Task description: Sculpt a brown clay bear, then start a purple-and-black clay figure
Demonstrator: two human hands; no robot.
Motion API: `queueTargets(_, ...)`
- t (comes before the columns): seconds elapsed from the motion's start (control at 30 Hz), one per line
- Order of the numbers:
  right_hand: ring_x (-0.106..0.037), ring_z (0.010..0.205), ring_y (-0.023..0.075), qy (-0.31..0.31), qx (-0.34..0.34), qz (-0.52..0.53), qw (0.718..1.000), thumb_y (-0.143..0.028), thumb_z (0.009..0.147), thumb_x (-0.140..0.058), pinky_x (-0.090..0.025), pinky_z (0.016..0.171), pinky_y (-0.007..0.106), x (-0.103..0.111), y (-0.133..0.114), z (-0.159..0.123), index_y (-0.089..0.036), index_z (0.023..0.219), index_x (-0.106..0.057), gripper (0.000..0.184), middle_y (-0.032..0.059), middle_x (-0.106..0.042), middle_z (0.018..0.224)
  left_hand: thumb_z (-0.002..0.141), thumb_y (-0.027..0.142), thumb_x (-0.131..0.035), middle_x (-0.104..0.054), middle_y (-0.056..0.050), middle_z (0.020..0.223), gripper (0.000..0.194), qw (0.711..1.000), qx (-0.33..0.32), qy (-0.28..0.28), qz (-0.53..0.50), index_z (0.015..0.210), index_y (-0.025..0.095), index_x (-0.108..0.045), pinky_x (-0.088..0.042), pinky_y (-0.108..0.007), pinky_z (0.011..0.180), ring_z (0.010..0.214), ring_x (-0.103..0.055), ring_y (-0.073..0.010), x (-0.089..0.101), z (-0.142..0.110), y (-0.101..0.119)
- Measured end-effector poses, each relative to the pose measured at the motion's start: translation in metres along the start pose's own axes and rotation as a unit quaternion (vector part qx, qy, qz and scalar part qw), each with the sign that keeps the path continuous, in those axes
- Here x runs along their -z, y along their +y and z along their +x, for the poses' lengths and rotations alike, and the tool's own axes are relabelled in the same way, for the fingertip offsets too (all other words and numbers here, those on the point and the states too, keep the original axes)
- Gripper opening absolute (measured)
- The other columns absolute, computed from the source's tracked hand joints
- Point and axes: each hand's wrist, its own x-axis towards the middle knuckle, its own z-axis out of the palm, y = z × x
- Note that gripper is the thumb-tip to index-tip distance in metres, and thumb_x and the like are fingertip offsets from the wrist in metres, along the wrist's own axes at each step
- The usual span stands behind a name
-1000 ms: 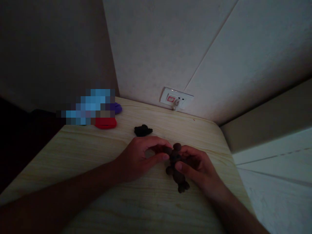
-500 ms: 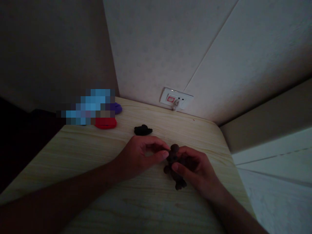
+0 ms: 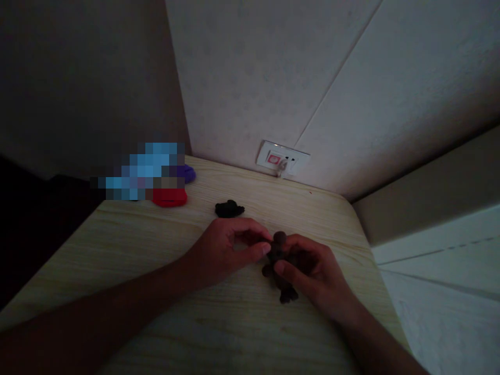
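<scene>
A small dark brown clay figure (image 3: 282,284) with round lumps for head and limbs lies on the light wooden table (image 3: 156,271). My left hand (image 3: 226,250) pinches at the figure's upper left side with thumb and fingers closed. My right hand (image 3: 312,271) grips the figure's body from the right, thumb across its middle. Part of the figure is hidden under my fingers.
A black lump of clay (image 3: 229,209) lies just beyond my left hand. A red lump (image 3: 170,197) and a purple lump (image 3: 188,173) lie at the far left by a blurred patch. A wall socket (image 3: 282,158) sits behind the table; its right edge drops off near my right wrist.
Both hands and the figure have shifted slightly toward me and to the left. The grip looks the same.
</scene>
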Motion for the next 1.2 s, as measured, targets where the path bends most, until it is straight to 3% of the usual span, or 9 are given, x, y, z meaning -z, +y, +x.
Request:
queueTargets(0.1,-0.067,0.057,0.0082,0.002,-0.010,0.005,1.000,-0.031,0.089,-0.083,-0.060,0.047,0.017,-0.0004,0.0001,0.0006,-0.020,0.103,-0.071,0.021,0.0041,-0.082,0.087,0.087,0.024,-0.077,-0.081,-0.004,0.092,0.013,1.000,-0.001,0.003,-0.012,0.096,0.017,-0.079,-0.060,-0.031,0.082,0.086,-0.074,-0.0185,-0.0009,0.0006,-0.0005)
queueTargets(0.27,-0.069,0.064,0.0075,0.006,0.012,-0.009,1.000,-0.028,0.089,-0.084,-0.059,0.056,0.014,-0.0007,-0.0010,0.0022,-0.019,0.100,-0.073,0.018,0.0032,-0.082,0.085,0.085,0.023,-0.079,-0.081,-0.005,0.092,0.012,0.999,0.011,0.009,-0.040,0.095,0.016,-0.079,-0.060,-0.031,0.083,0.086,-0.075,-0.0180,-0.0021,0.0014,0.0006)
queueTargets(0.5,-0.067,0.059,0.0080,-0.001,0.009,0.005,1.000,-0.028,0.089,-0.084,-0.057,0.048,0.015,-0.0003,-0.0004,0.0016,-0.018,0.102,-0.071,0.020,0.0046,-0.082,0.086,0.084,0.021,-0.080,-0.082,-0.002,0.091,0.012,0.998,0.037,0.004,-0.054,0.096,0.017,-0.079,-0.060,-0.025,0.080,0.084,-0.075,-0.0143,-0.0016,0.0011,0.0009)
queueTargets(0.83,-0.067,0.059,0.0071,-0.001,0.000,0.004,1.000,-0.029,0.090,-0.083,-0.059,0.049,0.013,-0.0002,-0.0003,0.0027,-0.019,0.101,-0.072,0.019,0.0039,-0.081,0.086,0.087,0.019,-0.075,-0.081,-0.002,0.090,0.010,1.000,-0.017,0.012,-0.004,0.096,0.016,-0.078,-0.060,-0.025,0.079,0.085,-0.075,-0.0142,-0.0035,-0.0016,0.0048)
queueTargets(1.2,-0.065,0.059,0.0080,-0.006,-0.013,-0.005,1.000,-0.032,0.089,-0.083,-0.060,0.046,0.016,-0.0025,-0.0015,0.0011,-0.018,0.103,-0.073,0.023,0.0049,-0.078,0.089,0.085,0.015,-0.074,-0.076,-0.001,0.084,0.005,1.000,-0.011,-0.003,-0.020,0.090,0.015,-0.073,-0.058,-0.024,0.075,0.078,-0.071,-0.0125,-0.0012,-0.0012,-0.0003)
